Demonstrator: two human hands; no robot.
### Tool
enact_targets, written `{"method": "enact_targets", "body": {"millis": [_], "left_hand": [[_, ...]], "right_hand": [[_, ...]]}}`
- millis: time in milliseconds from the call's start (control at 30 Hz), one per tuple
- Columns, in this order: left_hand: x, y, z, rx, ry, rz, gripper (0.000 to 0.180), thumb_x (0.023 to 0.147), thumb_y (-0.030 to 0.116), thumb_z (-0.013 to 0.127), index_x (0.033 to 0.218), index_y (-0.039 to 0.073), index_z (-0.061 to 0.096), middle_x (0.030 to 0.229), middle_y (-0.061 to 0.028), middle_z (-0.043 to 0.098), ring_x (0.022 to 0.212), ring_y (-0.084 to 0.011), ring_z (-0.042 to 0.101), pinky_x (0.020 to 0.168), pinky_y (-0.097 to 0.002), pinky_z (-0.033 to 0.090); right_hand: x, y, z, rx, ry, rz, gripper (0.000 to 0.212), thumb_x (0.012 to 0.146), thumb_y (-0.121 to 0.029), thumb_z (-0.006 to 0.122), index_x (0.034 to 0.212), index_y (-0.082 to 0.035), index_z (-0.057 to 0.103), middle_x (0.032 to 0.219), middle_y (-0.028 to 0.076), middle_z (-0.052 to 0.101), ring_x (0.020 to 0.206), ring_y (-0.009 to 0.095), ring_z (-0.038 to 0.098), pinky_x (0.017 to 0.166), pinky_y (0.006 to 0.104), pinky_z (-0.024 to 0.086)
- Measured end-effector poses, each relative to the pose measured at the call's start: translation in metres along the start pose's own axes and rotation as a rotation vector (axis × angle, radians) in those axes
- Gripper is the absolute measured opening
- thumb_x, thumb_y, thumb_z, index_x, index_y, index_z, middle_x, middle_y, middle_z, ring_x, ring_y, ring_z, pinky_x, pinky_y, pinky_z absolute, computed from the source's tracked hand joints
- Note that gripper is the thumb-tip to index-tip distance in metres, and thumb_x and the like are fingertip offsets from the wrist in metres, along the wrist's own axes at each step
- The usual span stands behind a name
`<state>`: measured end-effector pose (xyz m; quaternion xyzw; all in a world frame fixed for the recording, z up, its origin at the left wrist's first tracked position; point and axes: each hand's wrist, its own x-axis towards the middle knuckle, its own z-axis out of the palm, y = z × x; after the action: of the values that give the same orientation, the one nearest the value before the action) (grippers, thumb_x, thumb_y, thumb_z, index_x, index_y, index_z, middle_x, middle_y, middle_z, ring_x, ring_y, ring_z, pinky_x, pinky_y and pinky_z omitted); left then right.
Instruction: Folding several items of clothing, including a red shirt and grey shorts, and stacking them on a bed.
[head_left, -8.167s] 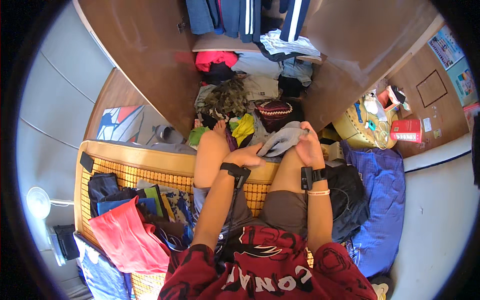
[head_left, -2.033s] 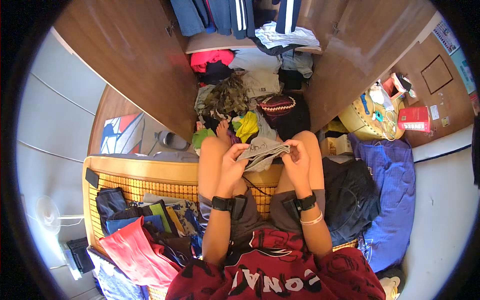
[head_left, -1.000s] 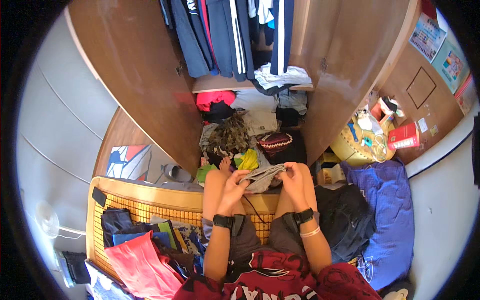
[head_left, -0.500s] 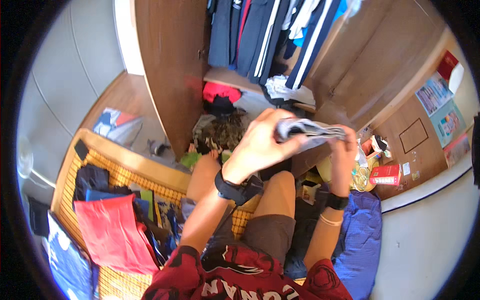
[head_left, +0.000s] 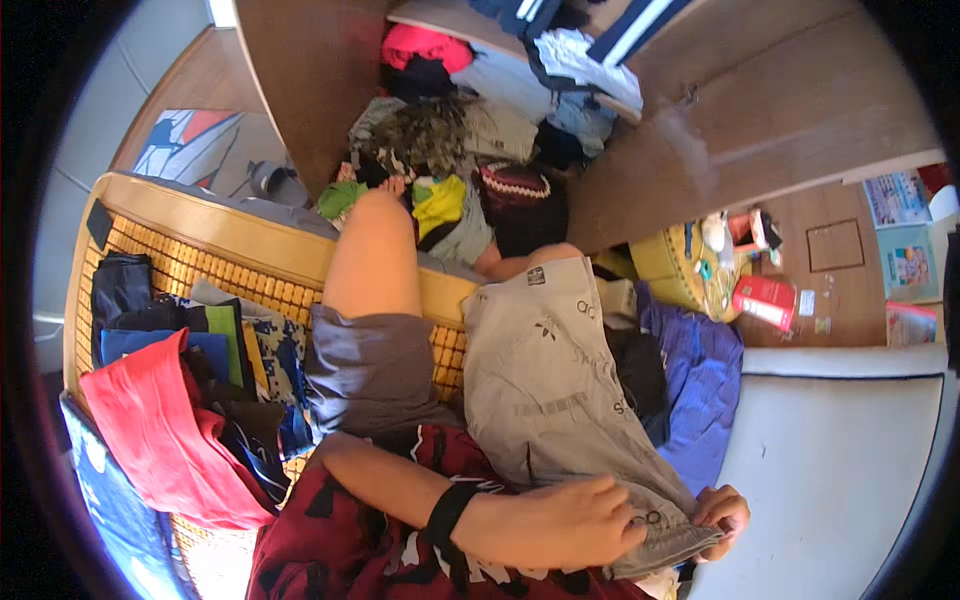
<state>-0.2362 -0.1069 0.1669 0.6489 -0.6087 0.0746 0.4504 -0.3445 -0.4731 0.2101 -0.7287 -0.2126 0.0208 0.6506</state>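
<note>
You are holding a grey printed garment [head_left: 545, 400] spread over your right leg [head_left: 530, 262]; your right hand [head_left: 722, 515] is pinching its near edge, your left hand [head_left: 560, 525] curling above it, grip indiscernible. Levelling that edge is seemingly called for next; black clothing [head_left: 642, 380] and purple cloth [head_left: 685, 390] are crowding your right.

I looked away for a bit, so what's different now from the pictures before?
The grey cloth, bunched up before, is now spread out on the person's right. The right hand came down and holds its near edge; the left hand came down too, crossing the body to that end, its grip unclear. The red cloth and yellow cloth stayed put.
</note>
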Motion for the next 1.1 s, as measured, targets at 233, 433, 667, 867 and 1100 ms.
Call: {"method": "enact_targets", "body": {"millis": [233,433,667,867,1100], "left_hand": [[0.005,-0.033,0.005,-0.508,-0.293,-0.035,0.042,0.085,0.029,0.08,0.109,0.001,0.06,0.092,-0.0123,0.066,0.091,-0.0305,0.07,0.082,-0.0412,0.056],[-0.024,-0.139,0.06,-0.264,0.149,-0.317,0.044,0.097,0.038,0.072,0.127,0.005,0.069,0.137,-0.0156,0.066,0.129,-0.0324,0.062,0.108,-0.0466,0.049],[-0.052,-0.106,0.146,0.481,-0.157,-0.405,0.061,0.103,0.034,0.061,0.158,0.009,0.05,0.168,-0.0108,0.043,0.158,-0.0257,0.032,0.131,-0.0483,0.022],[-0.064,-0.1,0.138,0.325,-0.215,-0.29,0.063,0.105,0.031,0.059,0.161,0.005,0.043,0.165,-0.011,0.044,0.151,-0.0264,0.042,0.125,-0.0435,0.032],[-0.068,-0.108,0.14,0.152,-0.102,-0.36,0.057,0.103,0.026,0.059,0.156,0.005,0.049,0.156,-0.0125,0.051,0.141,-0.0281,0.049,0.118,-0.0422,0.039]], "right_hand": [[-0.02,0.02,-0.026,0.141,-0.123,-0.066,0.052,0.066,-0.032,0.102,0.093,-0.004,0.068,0.086,0.014,0.075,0.06,0.019,0.059,0.061,0.0345,0.038],[0.01,0.051,-0.046,0.268,-0.245,-0.12,0.052,0.067,-0.035,0.101,0.095,-0.005,0.067,0.085,0.015,0.076,0.059,0.018,0.058,0.059,0.0336,0.036],[0.075,0.066,0.014,0.102,0.355,-0.104,0.054,0.076,-0.041,0.093,0.1,-0.005,0.062,0.093,0.011,0.066,0.073,0.017,0.058,0.064,0.0315,0.038],[0.173,0.078,0.057,-0.2,0.274,0.298,0.039,0.087,-0.023,0.083,0.111,-0.004,0.06,0.101,0.004,0.061,0.089,0.012,0.055,0.077,0.0271,0.043],[0.216,0.141,0.067,-0.089,0.25,0.473,0.019,0.098,-0.005,0.071,0.114,-0.006,0.062,0.099,-0.005,0.065,0.087,0.004,0.056,0.075,0.0223,0.041]]}}
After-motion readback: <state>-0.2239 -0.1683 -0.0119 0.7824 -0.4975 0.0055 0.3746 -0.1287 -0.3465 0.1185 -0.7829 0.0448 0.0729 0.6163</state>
